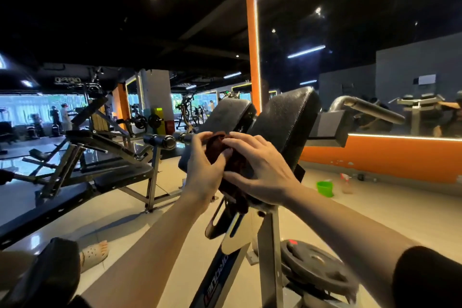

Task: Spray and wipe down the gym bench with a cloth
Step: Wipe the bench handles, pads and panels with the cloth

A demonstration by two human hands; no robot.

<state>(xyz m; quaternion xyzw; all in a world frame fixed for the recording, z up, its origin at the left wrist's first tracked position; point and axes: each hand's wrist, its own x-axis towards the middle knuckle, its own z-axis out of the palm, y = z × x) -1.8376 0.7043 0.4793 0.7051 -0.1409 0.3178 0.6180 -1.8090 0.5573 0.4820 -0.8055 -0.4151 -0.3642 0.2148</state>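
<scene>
While both hands meet in front of the bench pads, the left hand point(203, 170) curls its fingers round the upper fold of a dark red-brown cloth point(231, 170), and the right hand point(260, 170) lies over the cloth with fingers spread, thumb pinching its lower part. The cloth sits between the two palms, bunched, its tail hanging down toward the bench frame point(268, 245). Just behind the hands rise two black padded cushions point(285, 117), tilted. On the floor to the right stand a green bucket point(325, 189) and a spray bottle point(347, 184), well apart from the hands. A weight plate point(317, 267) lies low beside the frame.
</scene>
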